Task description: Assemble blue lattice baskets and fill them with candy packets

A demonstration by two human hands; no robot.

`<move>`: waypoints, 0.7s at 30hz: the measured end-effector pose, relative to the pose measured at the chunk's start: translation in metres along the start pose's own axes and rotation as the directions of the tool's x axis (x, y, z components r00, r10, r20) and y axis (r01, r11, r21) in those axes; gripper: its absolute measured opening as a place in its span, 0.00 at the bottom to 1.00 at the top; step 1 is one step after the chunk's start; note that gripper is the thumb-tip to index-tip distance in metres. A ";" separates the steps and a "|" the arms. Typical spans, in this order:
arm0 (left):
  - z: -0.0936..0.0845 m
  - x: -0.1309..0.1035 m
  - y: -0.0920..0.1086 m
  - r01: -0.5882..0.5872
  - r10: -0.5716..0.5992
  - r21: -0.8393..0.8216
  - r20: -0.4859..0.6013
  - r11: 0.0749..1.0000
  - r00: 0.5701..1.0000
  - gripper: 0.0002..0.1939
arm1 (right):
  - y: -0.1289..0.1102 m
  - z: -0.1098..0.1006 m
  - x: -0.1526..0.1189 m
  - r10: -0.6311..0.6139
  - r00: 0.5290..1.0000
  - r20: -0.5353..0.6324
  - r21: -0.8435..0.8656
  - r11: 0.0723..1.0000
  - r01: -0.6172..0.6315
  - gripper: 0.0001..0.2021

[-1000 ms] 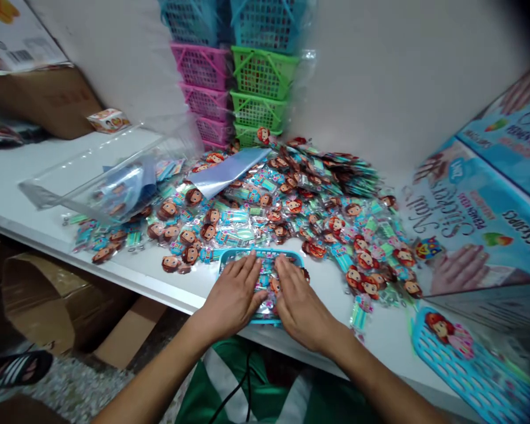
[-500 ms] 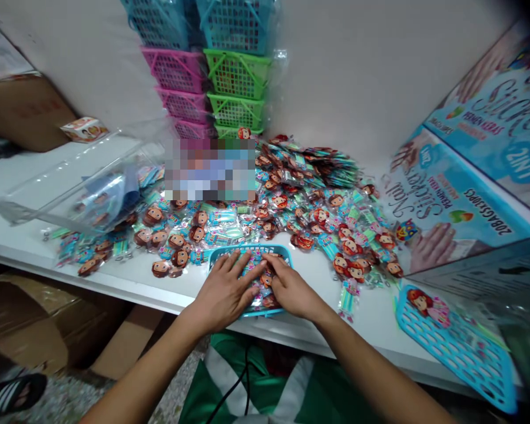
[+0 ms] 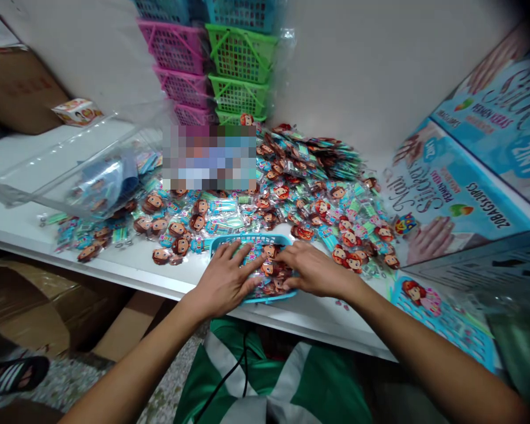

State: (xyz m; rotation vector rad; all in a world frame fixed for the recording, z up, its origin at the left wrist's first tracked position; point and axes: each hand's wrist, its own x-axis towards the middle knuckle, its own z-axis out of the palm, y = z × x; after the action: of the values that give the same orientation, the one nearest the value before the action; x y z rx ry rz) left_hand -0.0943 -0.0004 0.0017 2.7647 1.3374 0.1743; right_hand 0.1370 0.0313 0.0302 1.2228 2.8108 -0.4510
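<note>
A small blue plastic basket sits at the table's front edge, filled with small clear packets printed with a cartoon girl's head. My left hand lies across the basket's left part, fingers spread on the packets and holding nothing. Over the right end rests my right hand, its fingers apart and slightly bent, touching the packets and rim. The palm hides part of that rim. Loose packets of the same sort lie in a wide heap just behind the basket.
Pink baskets and green baskets are stacked behind the heap. A clear plastic tray tilts at left. Printed sticker cartons stand at right, near a flat blue perforated piece. Cardboard boxes are at far left.
My right hand has shifted right, from the middle of the packets to the basket's right end. My left hand stays spread on the left part. The camera view has tilted slightly.
</note>
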 end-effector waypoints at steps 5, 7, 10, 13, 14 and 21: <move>0.003 -0.001 0.000 -0.007 0.007 -0.012 -0.033 1.000 0.999 0.32 | -0.016 0.006 0.013 0.061 0.998 0.027 -0.133 0.989 -0.057 0.22; 0.004 -0.001 -0.001 -0.002 0.002 -0.016 -0.039 1.000 0.999 0.31 | -0.008 -0.002 0.002 -0.005 1.000 0.028 -0.001 1.000 0.005 0.22; 0.006 -0.003 -0.001 0.007 -0.008 -0.017 -0.034 1.000 0.999 0.30 | 0.008 -0.016 -0.023 0.020 0.990 -0.136 0.234 0.972 0.013 0.21; 0.007 -0.004 -0.001 0.019 -0.019 -0.014 -0.023 1.000 1.000 0.31 | 0.006 -0.014 -0.034 0.126 0.951 -0.281 0.216 0.974 -0.066 0.20; 0.008 -0.004 -0.001 0.020 -0.021 -0.015 -0.020 1.000 1.000 0.31 | 0.000 -0.009 -0.034 0.123 0.952 -0.282 0.175 0.982 -0.075 0.21; 0.012 -0.005 -0.003 0.011 -0.011 -0.010 -0.051 1.000 0.999 0.37 | -0.041 0.036 -0.019 0.115 0.939 -0.323 0.065 0.993 -0.099 0.21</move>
State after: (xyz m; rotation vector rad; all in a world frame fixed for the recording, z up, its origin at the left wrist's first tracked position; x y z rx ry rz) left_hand -0.0981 -0.0030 -0.0111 2.7621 1.3588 0.2519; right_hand 0.1174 -0.0191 0.0086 1.5868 2.9915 -0.3382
